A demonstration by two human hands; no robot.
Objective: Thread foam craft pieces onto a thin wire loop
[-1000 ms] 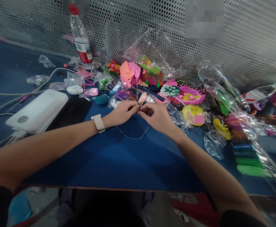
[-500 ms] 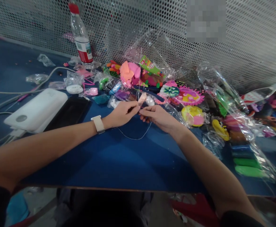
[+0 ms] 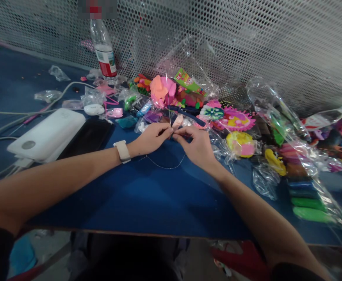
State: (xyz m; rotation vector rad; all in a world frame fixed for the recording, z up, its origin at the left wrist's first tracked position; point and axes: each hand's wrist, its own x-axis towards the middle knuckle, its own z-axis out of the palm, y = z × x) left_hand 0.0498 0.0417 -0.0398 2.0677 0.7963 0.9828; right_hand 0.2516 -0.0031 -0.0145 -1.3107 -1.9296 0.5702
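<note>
My left hand (image 3: pixel 152 139) pinches a thin, straight, wire-like strand (image 3: pixel 168 102) that stands up from its fingertips, leaning slightly left. My right hand (image 3: pixel 198 147) is closed in a pinch at almost the same spot, its fingertips meeting or nearly meeting the left ones. Whatever lies between the right fingertips is too small to name. Below both hands hangs a fine silvery thread (image 3: pixel 167 168) in a shallow loop; where its ends go is hidden by the hands. Just behind the fingers lies a pale peach strip (image 3: pixel 177 122).
A white power bank (image 3: pixel 46 134) with cables and a black phone (image 3: pixel 86 138) lie left. Behind stand a water bottle (image 3: pixel 103 56) and a perforated metal panel (image 3: pixel 188 23). Colourful clay pieces (image 3: pixel 162 90), plastic bags and green clay sticks (image 3: pixel 310 214) spread across the blue table (image 3: pixel 147 203).
The upright strand now leans left, where it stood nearly vertical. My right hand has turned slightly, with its fingers more bent. The thread loop still hangs below, and the view has shifted a little.
</note>
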